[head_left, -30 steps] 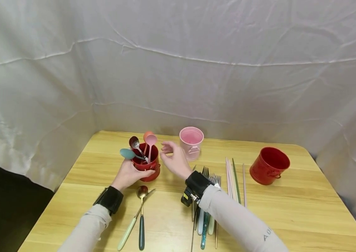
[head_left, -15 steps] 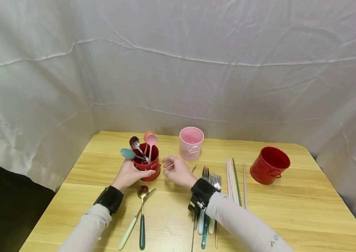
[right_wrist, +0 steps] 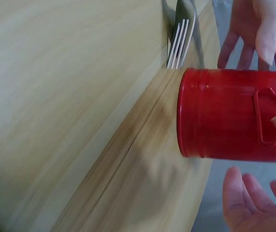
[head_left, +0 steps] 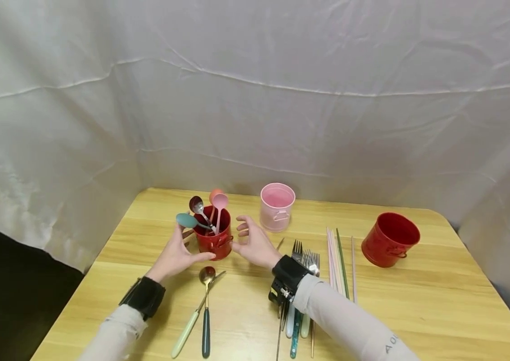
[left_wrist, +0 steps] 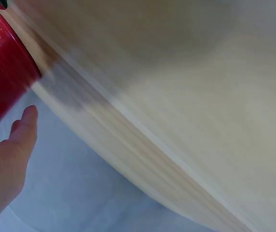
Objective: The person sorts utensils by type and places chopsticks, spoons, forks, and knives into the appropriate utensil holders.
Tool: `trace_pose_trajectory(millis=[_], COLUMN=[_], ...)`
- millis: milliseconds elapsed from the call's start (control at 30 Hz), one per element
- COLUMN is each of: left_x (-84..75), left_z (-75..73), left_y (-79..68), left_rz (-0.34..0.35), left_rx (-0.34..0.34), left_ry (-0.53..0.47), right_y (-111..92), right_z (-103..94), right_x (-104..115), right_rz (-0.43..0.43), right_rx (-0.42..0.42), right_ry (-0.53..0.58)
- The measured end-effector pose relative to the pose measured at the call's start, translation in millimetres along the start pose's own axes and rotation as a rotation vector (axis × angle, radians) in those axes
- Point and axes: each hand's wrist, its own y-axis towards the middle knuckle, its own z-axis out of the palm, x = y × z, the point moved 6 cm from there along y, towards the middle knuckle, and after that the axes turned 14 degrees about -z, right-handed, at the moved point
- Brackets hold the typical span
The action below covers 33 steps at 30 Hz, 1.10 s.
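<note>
Grey sleeve point(head_left: 112, 331), left hand point(head_left: 175, 256): fingers spread beside the red bucket point(head_left: 209, 241), contact unclear. Bucket's upright near the desk's point(head_left: 421, 311) far-left corner, spoons point(head_left: 220, 201) leaning in it. Looks like painted metal: probably stiff, light, slick, a bit top-heavy. I'd hold both sides, mid-wall; skip the wire handle point(right_wrist: 259, 118), likely swings. Right hand point(head_left: 257, 245) just right: fingers spread, gently bent, gripping nothing; can't tell if thumb touches.
</note>
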Motion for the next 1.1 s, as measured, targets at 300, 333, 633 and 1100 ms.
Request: trace_pose_trajectory(millis=[300,333,633,1100], left_x=[12.9,12.3,2.2,1.4], left_z=[-26.2,-25.8,5.8,55.2], left_y=[-47.2,-52.8,-92.6,-100.9], left_rz=[-0.080,-0.077,-0.145,-0.168], left_rx=[-0.034,-0.033,-0.044,-0.044], left_ry=[0.203,0.234,0.506,0.737], right_y=[15,17,32,29], right_z=[13.2,15.2,30.1,30.8], right_x=[6,6,9,6], right_rz=[-0.024,-0.026,-0.072,-0.069], right_rx=[-0.064,-0.069,-0.099,-0.128], right_ry=[-0.008,-0.019,0.001,0.021])
